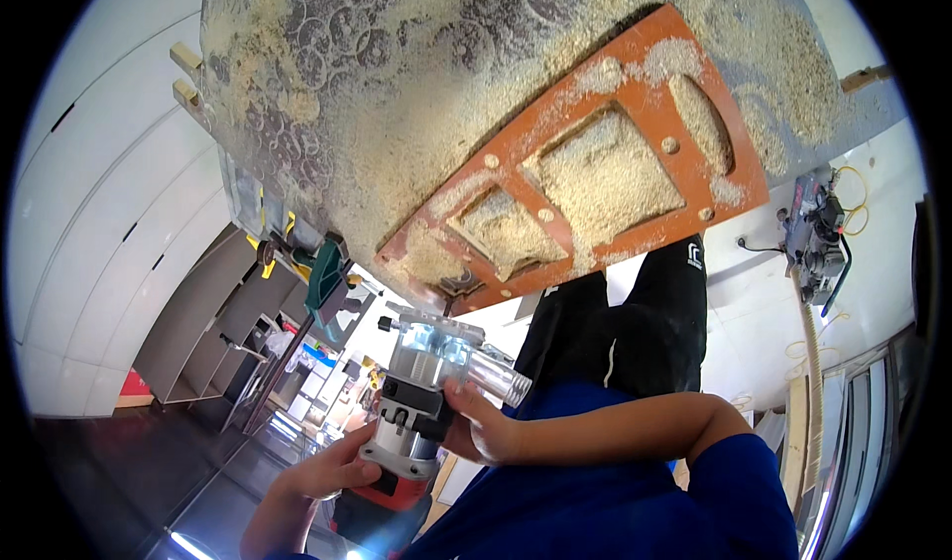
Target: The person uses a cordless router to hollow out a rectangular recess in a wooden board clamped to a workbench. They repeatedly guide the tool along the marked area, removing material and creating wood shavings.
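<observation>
Both my hands hold a compact trim router (407,411), tilted in front of my body at the table's near side. My left hand (335,464) is closed round its red and black end. My right hand (478,427) grips the silver body near the lit base, beside a clear ribbed dust spout (501,379). The bit is not plain to see. Beyond the router, an orange-brown template board (650,114) lies across the near edge of the table. Sawdust (605,178) fills its large openings and several small round holes.
The dark table (367,94) is strewn with sawdust and ring marks. A green clamp-like tool (325,277) stands at its left corner. Black power tools (818,238) with a yellow cord lie on the floor at right. White cabinets (109,193) line the left, beside a grey open shelf unit (198,327).
</observation>
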The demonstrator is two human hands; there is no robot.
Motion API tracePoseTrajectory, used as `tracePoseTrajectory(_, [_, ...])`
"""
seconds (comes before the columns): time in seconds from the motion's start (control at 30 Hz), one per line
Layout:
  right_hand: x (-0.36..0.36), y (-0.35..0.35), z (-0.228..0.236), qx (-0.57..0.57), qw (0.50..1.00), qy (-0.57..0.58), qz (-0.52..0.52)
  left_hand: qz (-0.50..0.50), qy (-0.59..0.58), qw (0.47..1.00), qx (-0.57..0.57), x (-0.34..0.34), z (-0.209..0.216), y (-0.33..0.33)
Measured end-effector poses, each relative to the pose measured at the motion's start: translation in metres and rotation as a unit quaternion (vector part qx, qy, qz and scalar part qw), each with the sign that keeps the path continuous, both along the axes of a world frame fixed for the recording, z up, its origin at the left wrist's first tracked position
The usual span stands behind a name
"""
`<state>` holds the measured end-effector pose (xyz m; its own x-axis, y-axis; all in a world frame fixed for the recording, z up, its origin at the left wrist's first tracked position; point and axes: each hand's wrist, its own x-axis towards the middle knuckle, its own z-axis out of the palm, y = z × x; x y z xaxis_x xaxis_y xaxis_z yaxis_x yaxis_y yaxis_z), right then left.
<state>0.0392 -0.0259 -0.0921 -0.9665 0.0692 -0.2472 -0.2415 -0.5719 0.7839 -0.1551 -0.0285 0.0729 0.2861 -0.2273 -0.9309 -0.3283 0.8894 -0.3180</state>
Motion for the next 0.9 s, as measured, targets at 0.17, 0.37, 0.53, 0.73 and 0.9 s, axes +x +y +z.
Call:
tracePoseTrajectory(0.17, [-0.007,-0.014,-0.006,-0.004,1.000,0.010,-0.002,0.020,0.002,1.000,-0.004,-0.002,-0.005,0.012])
tracePoseTrajectory(0.37, [-0.008,-0.014,-0.009,0.025,1.000,0.010,-0.005,0.043,-0.007,0.999,-0.013,-0.006,-0.007,0.012])
tracePoseTrajectory(0.53, [-0.009,-0.012,-0.008,0.014,1.000,0.001,0.013,0.048,-0.013,0.999,-0.018,-0.012,-0.006,0.011])
tracePoseTrajectory(0.73, [-0.006,-0.013,-0.010,0.009,1.000,0.008,0.016,0.051,-0.009,0.998,-0.021,-0.008,-0.006,0.010])
tracePoseTrajectory(0.9, [-0.008,-0.011,-0.013,0.017,1.000,0.004,-0.016,-0.009,0.011,0.999,-0.050,-0.012,-0.006,0.024])
